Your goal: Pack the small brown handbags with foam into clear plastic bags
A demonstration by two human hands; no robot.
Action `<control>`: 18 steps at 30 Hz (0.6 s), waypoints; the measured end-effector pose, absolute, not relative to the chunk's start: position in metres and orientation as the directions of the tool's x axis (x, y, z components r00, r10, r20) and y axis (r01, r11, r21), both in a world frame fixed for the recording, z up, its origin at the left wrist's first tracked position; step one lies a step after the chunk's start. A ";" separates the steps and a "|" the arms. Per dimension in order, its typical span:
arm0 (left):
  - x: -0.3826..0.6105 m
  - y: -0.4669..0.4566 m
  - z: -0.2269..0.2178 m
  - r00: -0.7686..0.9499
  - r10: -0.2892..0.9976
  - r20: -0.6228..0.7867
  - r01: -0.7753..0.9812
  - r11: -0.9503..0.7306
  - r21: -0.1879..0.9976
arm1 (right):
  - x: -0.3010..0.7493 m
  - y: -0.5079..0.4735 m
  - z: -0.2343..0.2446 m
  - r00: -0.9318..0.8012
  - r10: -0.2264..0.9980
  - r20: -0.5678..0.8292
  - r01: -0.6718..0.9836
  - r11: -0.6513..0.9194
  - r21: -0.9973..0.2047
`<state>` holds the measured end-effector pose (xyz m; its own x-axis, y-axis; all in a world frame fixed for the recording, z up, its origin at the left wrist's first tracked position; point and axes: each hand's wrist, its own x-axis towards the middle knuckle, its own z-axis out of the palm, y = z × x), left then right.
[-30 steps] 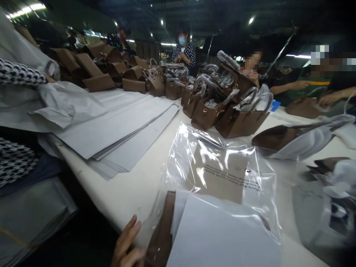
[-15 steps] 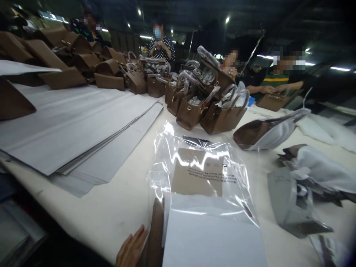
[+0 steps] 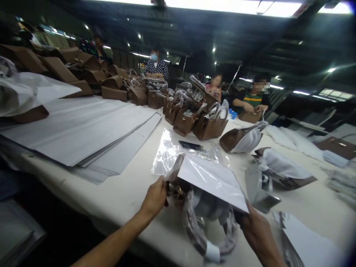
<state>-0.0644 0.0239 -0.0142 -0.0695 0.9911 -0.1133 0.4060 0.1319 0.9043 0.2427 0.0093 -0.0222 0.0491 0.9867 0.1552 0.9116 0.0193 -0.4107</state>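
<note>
My left hand (image 3: 155,198) grips the left end of a brown handbag (image 3: 178,185) that lies near the table's front edge, its fingers closed on it. My right hand (image 3: 254,230) holds the bag's right end, under a white sheet (image 3: 213,178) that covers the bag's top. The bag's wrapped handles (image 3: 207,237) hang toward me. The bag's far end sits in the mouth of a clear plastic bag (image 3: 169,154) spread flat on the white table (image 3: 128,193).
A stack of large grey paper sheets (image 3: 83,129) lies at left. Rows of brown handbags (image 3: 191,118) stand across the table's middle and back. Wrapped bags (image 3: 280,168) and loose paper (image 3: 308,243) lie at right. Other people work at the far side.
The view has lifted and pulled back. Both my hands now hold the handbag, its near end raised with the handles hanging; before, only my left fingers showed beside it.
</note>
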 end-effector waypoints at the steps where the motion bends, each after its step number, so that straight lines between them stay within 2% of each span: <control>1: -0.065 0.036 -0.007 -0.058 0.990 -0.126 0.420 0.139 0.897 | 0.246 0.023 -0.012 0.019 0.987 0.161 0.922 0.045 -0.384; 6: -0.067 0.093 0.045 -0.064 0.991 -0.121 0.466 0.137 0.874 | 0.263 0.088 0.054 0.024 0.978 0.209 0.938 0.050 -0.343; 13: -0.068 0.123 0.158 -0.089 0.995 0.037 0.458 0.007 0.889 | 0.286 0.124 0.166 0.046 0.946 0.320 0.940 0.068 -0.335; 18: -0.064 0.106 0.231 -0.080 0.978 0.190 0.439 -0.137 0.888 | 0.304 0.109 0.211 0.139 0.901 0.411 0.885 0.073 -0.460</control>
<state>-0.0642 0.1061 0.2312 -0.0804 0.9785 0.1902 0.4385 -0.1366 0.8883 0.3043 0.1090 0.2112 0.1391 0.9011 0.4106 0.8851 0.0728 -0.4597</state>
